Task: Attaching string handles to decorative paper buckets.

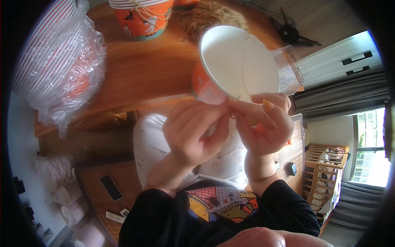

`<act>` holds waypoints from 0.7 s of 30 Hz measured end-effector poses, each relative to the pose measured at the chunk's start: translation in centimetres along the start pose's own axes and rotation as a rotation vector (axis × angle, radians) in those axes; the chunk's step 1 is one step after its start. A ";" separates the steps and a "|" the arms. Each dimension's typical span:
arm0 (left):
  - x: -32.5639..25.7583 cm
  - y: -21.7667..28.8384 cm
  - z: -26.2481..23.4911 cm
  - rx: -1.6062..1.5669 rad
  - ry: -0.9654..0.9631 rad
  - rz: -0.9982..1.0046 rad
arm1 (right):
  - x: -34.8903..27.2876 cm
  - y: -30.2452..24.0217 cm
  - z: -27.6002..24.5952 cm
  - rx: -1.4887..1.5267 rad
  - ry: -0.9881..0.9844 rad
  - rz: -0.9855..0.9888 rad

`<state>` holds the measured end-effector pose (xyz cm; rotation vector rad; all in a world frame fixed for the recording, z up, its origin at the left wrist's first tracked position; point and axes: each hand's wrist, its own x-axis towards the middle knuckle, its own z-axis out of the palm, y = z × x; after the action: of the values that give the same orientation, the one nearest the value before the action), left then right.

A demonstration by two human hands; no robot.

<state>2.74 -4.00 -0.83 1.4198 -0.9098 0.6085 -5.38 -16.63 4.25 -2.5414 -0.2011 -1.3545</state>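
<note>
An orange paper bucket (pixel 207 88) with a white inside is tilted in front of me, its mouth toward me. A thin cord (pixel 243 66) crosses its mouth from the far rim to the near rim. At the near rim my left hand (pixel 197 127) is closed, thumb and fingertips pinching the cord. My right hand (pixel 265 123) pinches at the same spot, its fingertips touching the left ones. A short loop of cord hangs just below the fingers. The fingers partly hide the rim and the cord there.
On the wooden table (pixel 144 68) stand stacked orange buckets (pixel 144 20), a tangled heap of twine (pixel 212 20), clear plastic cups (pixel 288 68) and a plastic-wrapped stack of striped buckets (pixel 61 61). A phone (pixel 111 187) lies on a lower brown surface at left.
</note>
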 end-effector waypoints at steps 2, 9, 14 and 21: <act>0.0 0.0 0.0 -0.041 -0.015 -0.032 | 0.0 0.1 0.1 0.017 0.006 0.006; 0.1 -0.3 0.4 -0.123 -0.009 -0.066 | -0.1 0.1 -0.3 -0.033 -0.078 0.034; 0.1 -0.4 0.3 -0.175 -0.003 -0.071 | -0.3 0.1 -0.1 -0.025 -0.017 0.065; 0.0 0.1 0.1 -0.227 -0.057 -0.206 | -0.2 -0.1 -0.5 -0.064 -0.046 0.045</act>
<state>2.61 -4.10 -0.79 1.3096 -0.8368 0.3013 -5.85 -16.66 4.38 -2.6148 -0.1101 -1.3076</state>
